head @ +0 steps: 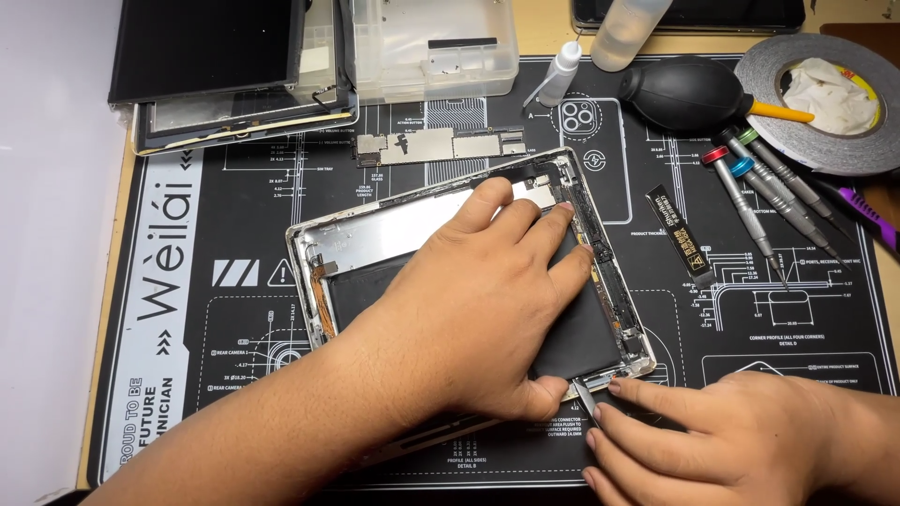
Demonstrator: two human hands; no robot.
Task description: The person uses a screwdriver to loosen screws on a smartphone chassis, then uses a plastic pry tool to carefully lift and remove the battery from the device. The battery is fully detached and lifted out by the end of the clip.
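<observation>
An opened tablet shell (375, 230) lies tilted on a black work mat, its silver back case and black battery (586, 328) showing. My left hand (478, 300) lies flat across the battery, fingers spread toward the shell's far right edge, thumb at the near edge. My right hand (731, 440) sits at the near right corner of the shell, thumb and forefinger pinching a thin metal pry tool (586, 398) whose tip points under the battery's near edge.
A bare circuit board (436, 145) lies behind the shell. Several screwdrivers (759, 192), a black air blower (689, 94), a tape roll (825, 94), small bottles (560, 75), a clear parts box (431, 42) and stacked tablet screens (225, 75) line the back.
</observation>
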